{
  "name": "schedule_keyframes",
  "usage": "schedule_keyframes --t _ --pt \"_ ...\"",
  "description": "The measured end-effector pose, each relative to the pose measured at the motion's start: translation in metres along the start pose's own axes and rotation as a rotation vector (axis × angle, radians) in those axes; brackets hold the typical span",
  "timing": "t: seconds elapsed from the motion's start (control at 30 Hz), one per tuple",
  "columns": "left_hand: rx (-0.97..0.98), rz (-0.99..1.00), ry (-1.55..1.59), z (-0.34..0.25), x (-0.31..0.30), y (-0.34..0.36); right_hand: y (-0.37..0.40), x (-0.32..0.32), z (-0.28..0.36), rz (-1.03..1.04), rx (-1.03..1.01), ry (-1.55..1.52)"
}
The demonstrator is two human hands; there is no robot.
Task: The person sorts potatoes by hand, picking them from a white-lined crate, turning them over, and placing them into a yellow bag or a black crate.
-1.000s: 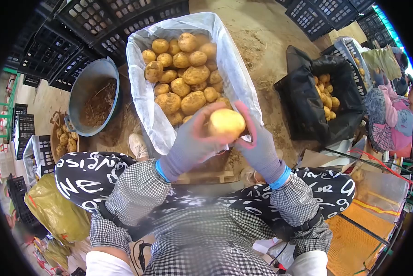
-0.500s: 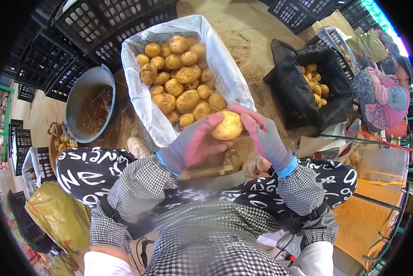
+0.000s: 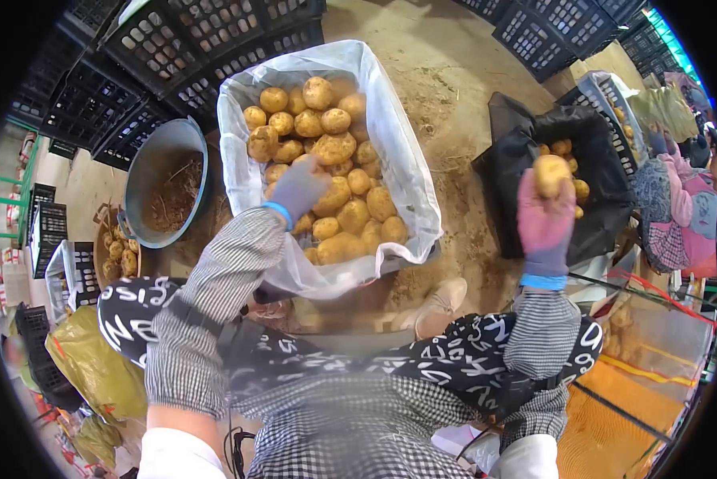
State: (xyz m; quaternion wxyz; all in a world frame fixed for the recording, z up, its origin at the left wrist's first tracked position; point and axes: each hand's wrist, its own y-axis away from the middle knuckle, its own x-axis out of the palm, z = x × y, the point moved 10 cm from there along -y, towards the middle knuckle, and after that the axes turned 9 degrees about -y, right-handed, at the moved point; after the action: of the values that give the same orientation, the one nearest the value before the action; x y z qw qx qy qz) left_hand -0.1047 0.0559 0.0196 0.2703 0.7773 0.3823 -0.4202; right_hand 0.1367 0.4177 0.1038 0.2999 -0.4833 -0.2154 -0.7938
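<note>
Several potatoes [image 3: 353, 215] fill a crate with a white plastic liner [image 3: 410, 172]. My left hand [image 3: 301, 188], in a grey glove, reaches over these potatoes at the crate's left side; its fingertips are on or beside a potato, and its grip is not clear. At the right, my right hand [image 3: 546, 215], in a pink and grey glove, holds a pale potato [image 3: 551, 176] in its fingers. This potato is above the near left part of a crate lined with black plastic [image 3: 602, 223], which has more potatoes inside.
A blue-grey tub [image 3: 128, 191] with soil and a basket of potatoes [image 3: 127, 257] stand at the left. Black crates [image 3: 215, 48] are stacked behind. A person [image 3: 677, 199] sits at the far right. My shoe [image 3: 446, 297] is below the white-lined crate.
My hands have moved apart. The right one has carried the potato right to the black-lined crate, and the left one has let go of it and moved up-left over the white-lined crate.
</note>
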Motion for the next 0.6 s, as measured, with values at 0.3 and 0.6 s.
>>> schedule_keyframes --t 0.3,0.6 --pt "0.168 0.327 -0.486 -0.019 0.161 -0.067 0.044 0.062 -0.027 0.027 0.116 0.444" --pt "0.213 0.385 0.878 -0.087 0.028 0.003 0.086 0.047 -0.111 0.091 0.429 0.688"
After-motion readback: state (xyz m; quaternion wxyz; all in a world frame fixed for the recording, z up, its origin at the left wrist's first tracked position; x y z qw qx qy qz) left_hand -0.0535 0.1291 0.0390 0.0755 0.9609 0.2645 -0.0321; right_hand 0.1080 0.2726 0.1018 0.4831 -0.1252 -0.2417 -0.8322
